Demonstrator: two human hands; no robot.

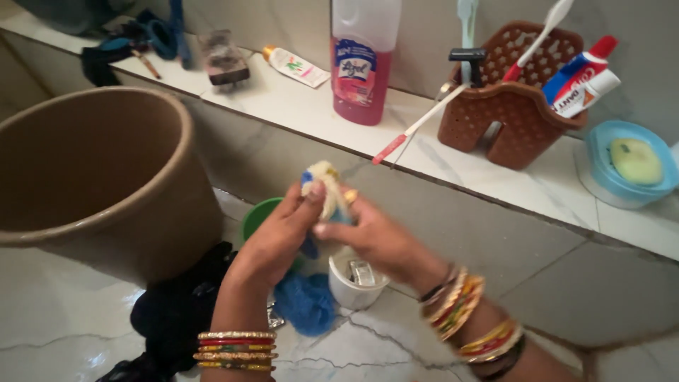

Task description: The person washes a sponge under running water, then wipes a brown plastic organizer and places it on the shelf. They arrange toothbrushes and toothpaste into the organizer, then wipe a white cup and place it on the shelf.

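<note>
Cream sponge (325,185) pinched between left hand (277,237) and right hand (368,237).

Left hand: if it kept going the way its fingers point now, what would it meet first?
The left hand points up and right, already touching the yellowish scrub pad that the right hand also holds. Beyond that, probably the marble ledge front, though depth is unclear.

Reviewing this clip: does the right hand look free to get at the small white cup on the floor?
Probably not right away: the right hand and left hand both pinch a yellowish scrubber above the white cup.
</note>
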